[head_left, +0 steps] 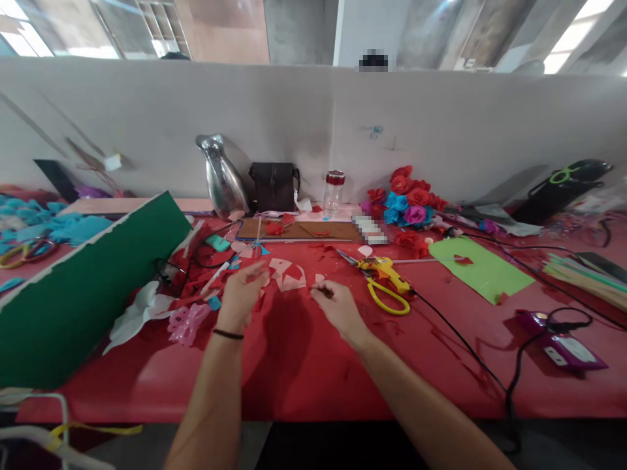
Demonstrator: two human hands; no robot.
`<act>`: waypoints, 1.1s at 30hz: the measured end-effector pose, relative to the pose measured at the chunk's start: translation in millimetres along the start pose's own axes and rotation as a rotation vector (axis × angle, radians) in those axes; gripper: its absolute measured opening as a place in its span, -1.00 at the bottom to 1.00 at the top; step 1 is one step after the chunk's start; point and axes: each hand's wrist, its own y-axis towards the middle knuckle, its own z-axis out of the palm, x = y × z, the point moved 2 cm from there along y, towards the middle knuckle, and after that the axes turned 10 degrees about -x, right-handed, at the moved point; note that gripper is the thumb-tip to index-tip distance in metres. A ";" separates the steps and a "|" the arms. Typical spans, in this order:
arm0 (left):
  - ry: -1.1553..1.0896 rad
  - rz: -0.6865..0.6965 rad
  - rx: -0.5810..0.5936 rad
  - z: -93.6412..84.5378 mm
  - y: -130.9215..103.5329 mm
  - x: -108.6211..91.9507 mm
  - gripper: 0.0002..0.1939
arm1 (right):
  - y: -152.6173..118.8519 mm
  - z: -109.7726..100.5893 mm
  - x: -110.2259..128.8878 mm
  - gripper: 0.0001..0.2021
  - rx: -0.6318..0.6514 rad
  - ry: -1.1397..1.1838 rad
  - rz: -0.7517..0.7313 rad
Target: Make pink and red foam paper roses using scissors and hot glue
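Note:
My left hand [242, 297], with a dark band at the wrist, hovers over the red-covered table, fingers stretched to the right and apart. Just beyond its fingertips lie pale pink paper scraps [289, 277]. To the right, my right hand [336, 303] has its fingers curled together near the tabletop; whatever may be between them is hidden. Beside that hand lie yellow-handled scissors [389, 301] and a yellow glue gun [386, 267] with a black cord. A pink lacy piece [189, 323] and a white marker-like stick [214, 279] are left of my left hand.
A green board [98, 294] stands at the left. Along the back are a steel jug [223, 176], a black bag [274, 187], a glass jar [334, 194] and paper flowers [411, 199]. On the right lie green paper [477, 266] and a purple power strip [563, 343] with cords.

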 end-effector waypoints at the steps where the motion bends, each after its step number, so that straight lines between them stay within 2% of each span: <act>1: -0.013 -0.046 0.098 4.3 -7.9 1.0 -0.53 | -0.9 0.3 -0.4 -0.89 0.032 0.230 0.110; 2: -0.031 -0.120 0.216 9.9 -16.3 3.0 -0.52 | -1.9 1.0 0.1 -0.86 0.062 0.428 0.201; 4: -0.087 -0.212 0.326 20.3 -30.5 8.0 -0.52 | -4.0 2.5 2.3 -0.80 0.095 0.690 0.313; 8: -0.193 -0.195 0.295 33.3 -38.6 18.6 -0.68 | -10.2 4.9 3.2 -0.73 0.102 0.846 0.387; 10: -0.208 -0.169 0.274 33.9 -36.1 20.8 -0.73 | -14.6 3.4 1.3 -0.72 0.092 0.807 0.398; 12: -0.182 -0.154 0.274 31.9 -33.5 19.6 -0.75 | -17.5 -2.9 0.2 -0.72 -0.014 0.705 0.356; 14: -0.120 -0.145 0.288 29.3 -32.5 16.4 -0.76 | -17.2 -12.1 3.3 -0.73 -0.139 0.594 0.230; 15: -0.079 -0.139 0.303 28.3 -32.8 14.6 -0.76 | -15.5 -15.9 6.6 -0.76 -0.154 0.547 0.154; 17: 0.007 -0.119 0.340 27.4 -34.2 11.2 -0.75 | -9.2 -18.7 14.4 -0.80 -0.040 0.450 0.024; 19: 0.061 -0.082 0.349 26.6 -35.7 7.7 -0.73 | -0.4 -17.3 19.9 -0.85 0.089 0.369 -0.029; 21: 0.050 -0.021 0.304 24.7 -37.2 3.6 -0.69 | 9.6 -14.7 21.2 -0.88 0.078 0.402 0.019; 23: -0.012 0.014 0.279 22.8 -40.8 0.3 -0.67 | 17.9 -10.9 18.9 -0.84 -0.007 0.589 0.167; 26: -0.102 -0.081 0.384 24.6 -53.8 3.5 -0.69 | 23.8 -2.3 14.8 -0.74 -0.027 0.872 0.368; 29: -0.168 -0.200 0.468 31.8 -72.2 17.9 -0.71 | 24.2 2.4 11.7 -0.71 -0.015 0.936 0.403; 33: -0.195 -0.274 0.460 43.5 -90.5 44.4 -0.75 | 20.8 4.5 6.5 -0.70 -0.019 0.969 0.421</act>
